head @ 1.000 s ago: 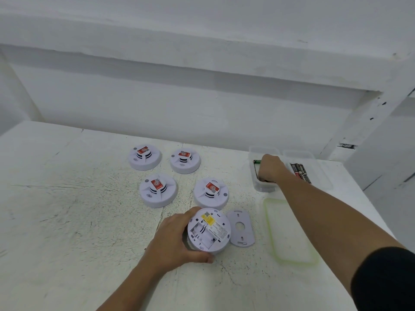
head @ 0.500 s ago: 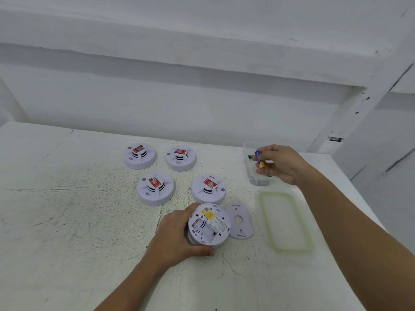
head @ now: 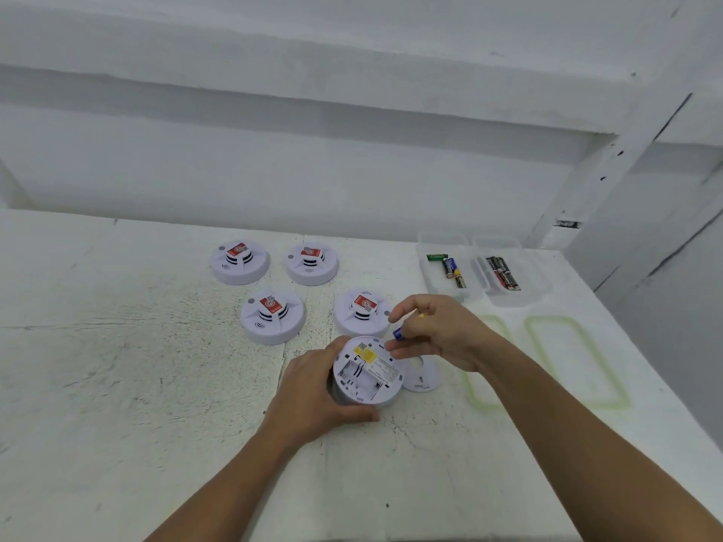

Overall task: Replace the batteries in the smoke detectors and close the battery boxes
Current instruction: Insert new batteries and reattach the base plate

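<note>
Head view: my left hand (head: 313, 393) is gripping the opened detector (head: 367, 375); my right hand (head: 438, 334) is pinching a battery (head: 398, 333), needing polarity matched before seating.

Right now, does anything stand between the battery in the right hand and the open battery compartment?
Nothing visible does. The right hand pinches the small blue battery beside the upturned white round smoke detector; its compartment lies open, the left hand grips its left side, and the white cover plate lies aside.

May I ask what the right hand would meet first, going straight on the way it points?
Probably the open detector held by the left hand; the battery in the right hand is beside its far rim, depth unclear.
</note>
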Motion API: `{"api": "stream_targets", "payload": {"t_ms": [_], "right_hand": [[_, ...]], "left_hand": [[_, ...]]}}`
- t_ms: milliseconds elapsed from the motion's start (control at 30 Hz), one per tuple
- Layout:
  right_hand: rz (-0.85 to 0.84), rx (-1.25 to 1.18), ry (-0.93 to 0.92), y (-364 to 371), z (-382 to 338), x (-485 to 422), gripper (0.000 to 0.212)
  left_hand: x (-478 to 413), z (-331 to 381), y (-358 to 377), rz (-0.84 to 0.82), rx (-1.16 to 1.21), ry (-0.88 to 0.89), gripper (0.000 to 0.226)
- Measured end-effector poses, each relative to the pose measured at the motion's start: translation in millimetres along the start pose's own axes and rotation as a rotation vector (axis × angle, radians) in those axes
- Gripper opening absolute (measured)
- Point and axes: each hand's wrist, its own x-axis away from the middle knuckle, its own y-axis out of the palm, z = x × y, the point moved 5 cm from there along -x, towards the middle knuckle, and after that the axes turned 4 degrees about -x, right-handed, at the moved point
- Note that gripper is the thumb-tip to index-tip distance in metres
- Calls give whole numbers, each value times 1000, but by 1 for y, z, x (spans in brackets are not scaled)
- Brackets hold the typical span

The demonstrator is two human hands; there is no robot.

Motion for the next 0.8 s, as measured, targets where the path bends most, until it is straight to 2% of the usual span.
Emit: {"api": "stream_targets", "payload": {"t_ms": [167, 400, 567, 800], "right_hand": [[-6, 208, -127, 16, 4, 2, 22], [4, 617, -228, 34, 6, 7, 23], [22, 704, -266, 39, 18, 13, 21], [67, 675, -383, 38, 36, 21, 15]], "left_hand": [[-1, -6, 5, -18, -11, 2, 84], [-1, -13, 9, -20, 12, 18, 87], [-3, -18, 13, -15, 29, 5, 92], [-5, -23, 16, -41, 65, 30, 94]]}}
